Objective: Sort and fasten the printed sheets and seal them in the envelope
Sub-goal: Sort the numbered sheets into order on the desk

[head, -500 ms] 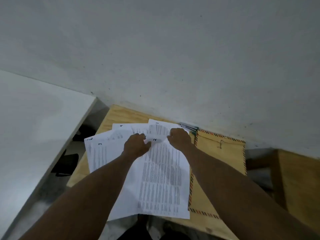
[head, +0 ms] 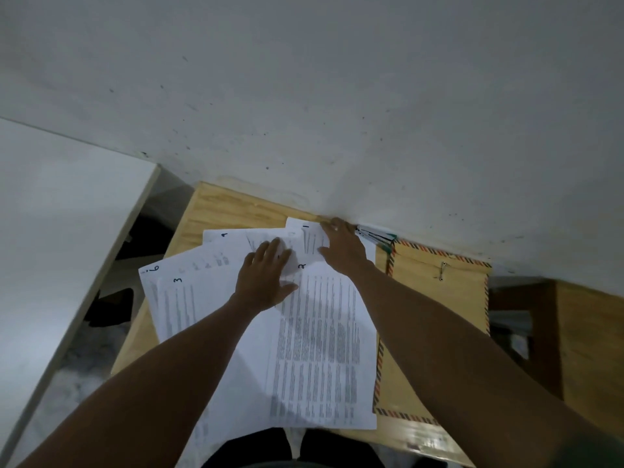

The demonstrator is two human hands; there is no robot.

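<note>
— What can't you make out from up here?

— The print on the printed sheets (head: 320, 349) is too small to read; only handwritten numbers show, a 1 by the wall, a 2 between my hands, a 3 and a 6 at the left edge (one more mark further back I cannot tell). The sheets overlap in a loose fan, so most of each page is hidden under the next, and my forearms cover more.

— And your hands?

— My left hand (head: 266, 278) lies flat on the fan, fingers spread and straight, holding nothing. My right hand (head: 342, 246) rests with straight fingers on the sheet marked 1, near the wall (head: 337, 96).

— Where is the envelope?

— The envelope (head: 439, 298) lies on the counter (head: 216, 211) just right of the sheets, its left edge tucked under them; my right forearm crosses it. Its string clasp faces up.

— Anything else around?

— Something dark and thin (head: 374, 235) sits against the wall beyond my right hand, partly hidden. A white board (head: 50, 231) stands to the left.
</note>
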